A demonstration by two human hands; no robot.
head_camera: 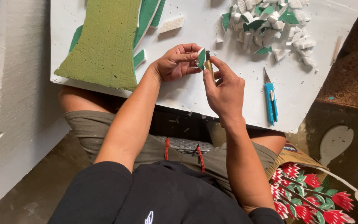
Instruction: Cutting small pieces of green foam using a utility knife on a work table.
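Observation:
My left hand (pixel 175 63) pinches a small green-and-white foam piece (pixel 201 58) between thumb and fingers, just above the white foam board (pixel 187 93) resting on my lap. Against that piece, my right hand (pixel 224 89) holds a thin brass-coloured cutting tool (pixel 208 63), its tip upward and touching the piece's edge. Both hands meet at the board's centre.
A large olive-green foam slab (pixel 104 41) lies on the board's left. A heap of white and green foam offcuts (pixel 270 25) sits top right. A blue utility knife (pixel 270 99) lies right of my hands. Red and green foam flowers (pixel 307 195) fill a box at lower right.

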